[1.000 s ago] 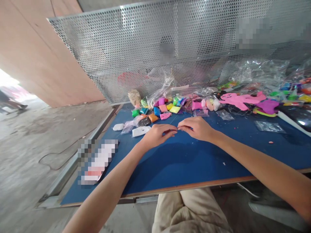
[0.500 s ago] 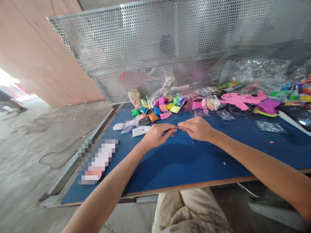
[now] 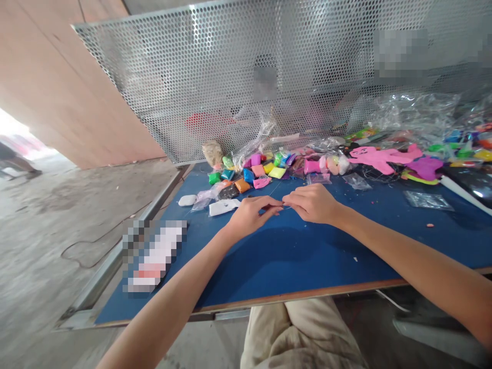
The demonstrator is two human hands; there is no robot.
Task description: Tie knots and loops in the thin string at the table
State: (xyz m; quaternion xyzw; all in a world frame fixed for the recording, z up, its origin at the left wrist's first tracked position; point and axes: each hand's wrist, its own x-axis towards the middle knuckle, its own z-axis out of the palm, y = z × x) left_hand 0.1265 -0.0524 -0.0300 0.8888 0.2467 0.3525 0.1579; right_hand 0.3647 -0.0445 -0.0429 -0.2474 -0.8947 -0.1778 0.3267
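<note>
Left hand (image 3: 251, 212) slightly rightward, fine strand (image 3: 288, 208) near right hand (image 3: 313, 204), smooth tabletop (image 3: 292, 256).

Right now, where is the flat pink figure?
In the head view, the flat pink figure lies back right on the blue table, beside the flat purple piece.

Mesh panel (image 3: 215, 66) stands along worktop's (image 3: 307, 256) back edge. Small packets (image 3: 248, 177) cluster before it, back-left. Oval case (image 3: 187, 200) near left edge, in front of them; folded strip (image 3: 222, 207) to its right. Obscured item (image 3: 157, 256) farther forward, by left edge. Cut-out figure (image 3: 378, 159) toward back right, clear packet (image 3: 428, 200) in front. Small crumb (image 3: 430, 225) ahead of that packet; scrap (image 3: 355, 259) nearer front edge, leftward.
</note>
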